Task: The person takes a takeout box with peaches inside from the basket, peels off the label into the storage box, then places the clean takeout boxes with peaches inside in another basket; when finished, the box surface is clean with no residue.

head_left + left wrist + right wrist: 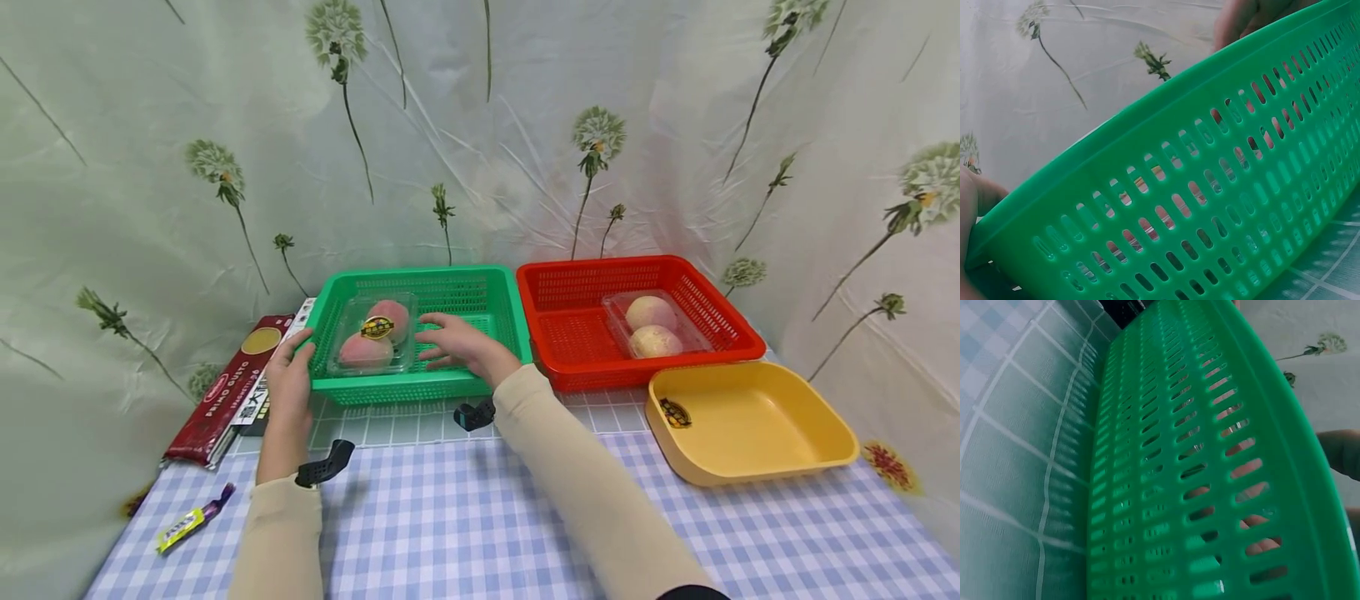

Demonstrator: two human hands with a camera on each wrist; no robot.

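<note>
Left of the left hand (288,377) lay a red spaghetti pack (228,392). That hand's fingers stood loosely parted at the left rim of a green basket (420,388) — touching or not, I could not tell. Between both hands, inside it, sat a clear box (358,310) of two peaches (366,351); just right, the right hand (461,342) had its fingers spread. Beyond stood a red basket (581,379).

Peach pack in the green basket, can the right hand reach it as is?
Probably yes: the right hand is at the green basket, close beside the pack, with nothing visible between them.
</note>
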